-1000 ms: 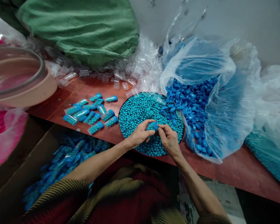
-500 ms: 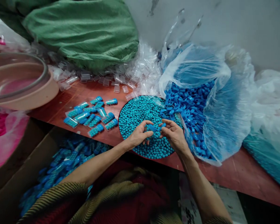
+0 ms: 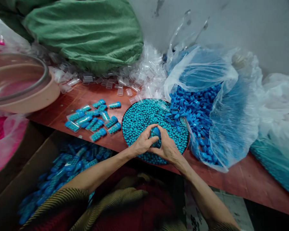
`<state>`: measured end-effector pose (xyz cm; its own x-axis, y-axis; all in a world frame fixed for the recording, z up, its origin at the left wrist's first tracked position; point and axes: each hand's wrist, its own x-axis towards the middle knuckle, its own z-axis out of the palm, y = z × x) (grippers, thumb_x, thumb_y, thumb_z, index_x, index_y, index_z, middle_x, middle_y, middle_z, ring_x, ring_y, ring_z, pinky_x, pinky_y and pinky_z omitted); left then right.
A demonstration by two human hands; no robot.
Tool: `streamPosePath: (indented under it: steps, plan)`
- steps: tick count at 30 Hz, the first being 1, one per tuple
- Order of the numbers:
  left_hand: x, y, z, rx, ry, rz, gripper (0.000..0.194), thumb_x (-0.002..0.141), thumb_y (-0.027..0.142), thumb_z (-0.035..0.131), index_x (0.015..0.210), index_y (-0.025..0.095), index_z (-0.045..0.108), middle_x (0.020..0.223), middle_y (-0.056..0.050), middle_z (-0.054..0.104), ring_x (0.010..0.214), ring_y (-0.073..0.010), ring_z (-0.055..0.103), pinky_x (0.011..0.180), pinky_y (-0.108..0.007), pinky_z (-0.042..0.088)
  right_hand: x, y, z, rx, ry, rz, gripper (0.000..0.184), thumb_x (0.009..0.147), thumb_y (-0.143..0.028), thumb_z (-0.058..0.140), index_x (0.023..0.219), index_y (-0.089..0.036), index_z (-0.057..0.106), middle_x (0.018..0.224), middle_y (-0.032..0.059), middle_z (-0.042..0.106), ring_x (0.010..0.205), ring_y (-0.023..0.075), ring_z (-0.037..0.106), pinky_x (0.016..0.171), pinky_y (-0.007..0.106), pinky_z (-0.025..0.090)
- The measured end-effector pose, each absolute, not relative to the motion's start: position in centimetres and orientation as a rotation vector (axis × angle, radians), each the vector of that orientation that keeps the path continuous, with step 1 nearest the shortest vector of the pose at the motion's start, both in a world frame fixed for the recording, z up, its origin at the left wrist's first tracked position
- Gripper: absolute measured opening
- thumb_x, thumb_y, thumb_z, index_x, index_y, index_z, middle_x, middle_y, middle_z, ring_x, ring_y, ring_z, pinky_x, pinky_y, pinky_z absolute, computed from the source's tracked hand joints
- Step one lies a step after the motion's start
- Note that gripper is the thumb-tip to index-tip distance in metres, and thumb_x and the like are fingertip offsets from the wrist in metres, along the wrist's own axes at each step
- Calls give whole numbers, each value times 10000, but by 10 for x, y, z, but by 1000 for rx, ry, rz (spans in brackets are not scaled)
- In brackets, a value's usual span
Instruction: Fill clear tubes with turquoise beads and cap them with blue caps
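Note:
My left hand (image 3: 143,141) and my right hand (image 3: 167,146) meet over a round red-rimmed tub (image 3: 188,141) full of turquoise beads (image 3: 139,117). Between their fingers is a small clear bottle with a blue cap (image 3: 155,131); its lower part is mostly hidden. The left fingers close around its side, and the right fingers press at the cap and below it. Just right of the hands, loose blue caps (image 3: 177,118) spill over the tub's edge. Left of the tub lie several bead-filled capped bottles (image 3: 96,124).
A plastic bag (image 3: 233,128) of blue caps lies open at right. Clear empty bottles (image 3: 149,72) are heaped behind the tub, beside a green cloth sack (image 3: 86,32). Pink basins (image 3: 21,104) stand left. Below the table edge, a cardboard box (image 3: 36,166) holds filled bottles.
My right hand has moved left and joined my left hand at the bottle. The blue cap that was in the right fingers now sits on the bottle.

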<state>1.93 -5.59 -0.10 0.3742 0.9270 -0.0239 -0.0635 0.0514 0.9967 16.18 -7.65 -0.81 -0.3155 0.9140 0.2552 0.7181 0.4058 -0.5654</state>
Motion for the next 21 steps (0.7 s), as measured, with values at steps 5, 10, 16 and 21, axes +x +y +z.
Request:
streamPosePath:
  steps: [5, 10, 16, 21]
  plan:
    - [24, -61, 8, 1180, 913, 920, 306, 761, 248, 541, 1049, 163, 485, 747, 31, 518, 671, -100, 495, 660, -217, 420, 153, -81, -15, -1395, -1948, 314, 724, 677, -396, 663, 1282, -163, 340, 1053, 136, 566, 904, 284, 621, 725, 414, 539]
    - [26, -67, 7, 1187, 1025, 912, 212, 764, 236, 528, 965, 179, 492, 708, 41, 497, 638, -93, 473, 615, -202, 396, 141, -89, -32, -1445, -1924, 303, 767, 693, -436, 646, 1316, -143, 308, 1041, 158, 559, 883, 298, 612, 695, 428, 537]
    - [-13, -63, 2, 1613, 1285, 821, 273, 828, 263, 476, 1090, 192, 502, 856, -4, 579, 775, -142, 537, 745, -261, 436, 142, -91, -24, -1464, -2223, 420, 707, 816, -405, 549, 1415, -172, 254, 1240, 187, 508, 958, 292, 619, 650, 395, 555]
    - [-84, -38, 5, 1897, 1907, 875, 364, 828, 267, 467, 1168, 157, 537, 1068, -99, 596, 974, -241, 548, 896, -386, 414, 173, -53, -18, -1597, -2131, 356, 458, 870, -333, 506, 1297, -174, 458, 1168, 150, 576, 1023, 277, 603, 792, 405, 535]
